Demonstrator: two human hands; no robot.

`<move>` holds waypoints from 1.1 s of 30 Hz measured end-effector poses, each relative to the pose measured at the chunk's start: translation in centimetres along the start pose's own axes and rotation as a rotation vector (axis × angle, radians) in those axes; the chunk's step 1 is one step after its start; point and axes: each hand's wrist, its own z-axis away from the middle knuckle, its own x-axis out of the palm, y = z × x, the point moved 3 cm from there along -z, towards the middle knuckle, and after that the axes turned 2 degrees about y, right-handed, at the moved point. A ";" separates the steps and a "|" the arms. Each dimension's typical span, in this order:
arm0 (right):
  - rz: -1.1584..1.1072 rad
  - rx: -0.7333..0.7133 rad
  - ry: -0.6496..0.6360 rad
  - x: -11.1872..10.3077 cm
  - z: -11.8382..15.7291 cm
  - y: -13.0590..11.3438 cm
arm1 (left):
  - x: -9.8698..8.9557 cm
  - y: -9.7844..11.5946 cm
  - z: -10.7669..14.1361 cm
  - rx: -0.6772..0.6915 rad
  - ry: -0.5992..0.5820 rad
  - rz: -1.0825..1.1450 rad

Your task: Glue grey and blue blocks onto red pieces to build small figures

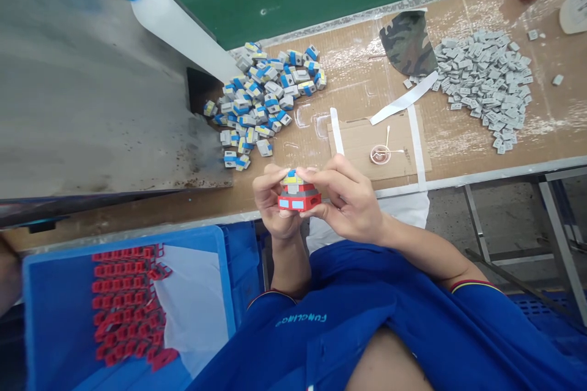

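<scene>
Between my two hands is a small red toy vehicle part (pixel 308 201) with light blue windows and a grey band. A grey, yellow and blue block (pixel 293 179) sits on its top. My left hand (pixel 276 201) grips it from the left, thumb near the top block and fingers below. From the right, my right hand (pixel 351 195) pinches it, fingers at the top block and thumb beneath the red part. Behind my hands lies a pile of similar grey, blue and yellow blocks (pixel 261 104). A small round cup (pixel 380 155) with cotton swabs (pixel 388 133) stands on taped cardboard (pixel 355 134).
Small grey pieces (pixel 486 79) lie heaped at the right beside a camouflage cloth (pixel 408 43). A white bottle with a blue tip (pixel 183 30) leans at the left near a metal box (pixel 101 85). Below left, a blue crate (pixel 222 281) holds rows of red parts (pixel 123 302).
</scene>
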 end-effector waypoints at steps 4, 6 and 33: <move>-0.033 -0.033 0.039 0.0 -0.2 -0.4 | 0.0 0.2 -0.1 0.012 -0.015 0.013; -0.070 -0.089 0.088 -0.1 -0.5 -0.8 | 0.0 0.3 -0.1 0.020 -0.023 0.022; -0.067 -0.093 0.129 -0.2 0.0 -0.7 | 0.0 0.3 -0.1 -0.085 0.042 0.146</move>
